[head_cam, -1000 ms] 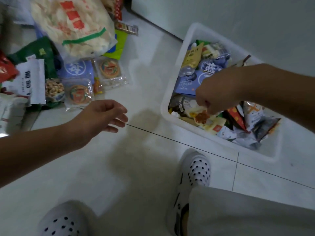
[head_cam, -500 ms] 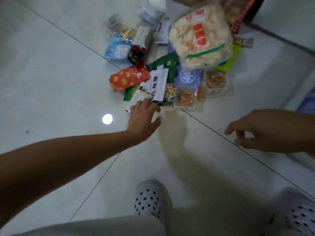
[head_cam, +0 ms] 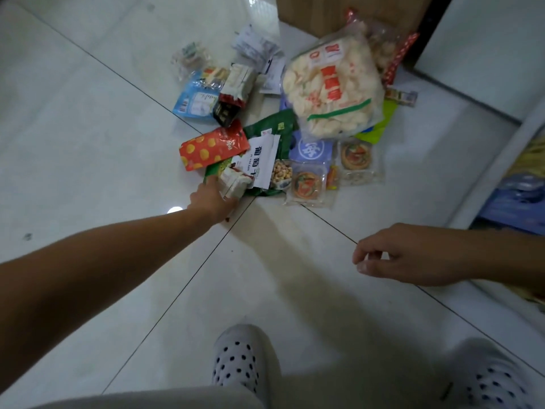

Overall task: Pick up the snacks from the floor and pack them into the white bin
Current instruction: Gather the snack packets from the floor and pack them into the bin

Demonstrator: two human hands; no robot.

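A heap of snack packets lies on the white tiled floor ahead of me. My left hand point(head_cam: 213, 199) reaches into its near edge and closes on a small white and red packet point(head_cam: 234, 180). Around it lie a red packet with yellow dots point(head_cam: 211, 149), a white pouch with black characters point(head_cam: 261, 159) and a green bag point(head_cam: 272, 126). A large clear bag of white crackers point(head_cam: 331, 87) tops the heap. My right hand point(head_cam: 392, 255) hovers above the floor with nothing in it, fingers loosely curled. The white bin point(head_cam: 483, 184) shows only its rim at the right edge.
Two clear-wrapped round pastries point(head_cam: 308, 184) lie at the heap's near right, a blue packet point(head_cam: 194, 100) at its far left. A brown cardboard box point(head_cam: 324, 13) stands behind the heap. My feet in white dotted clogs point(head_cam: 240, 364) stand on the tiles below.
My left hand has gone forward from the bare floor to the heap's edge and taken hold of the small white and red packet. My right hand has stayed low on the right.
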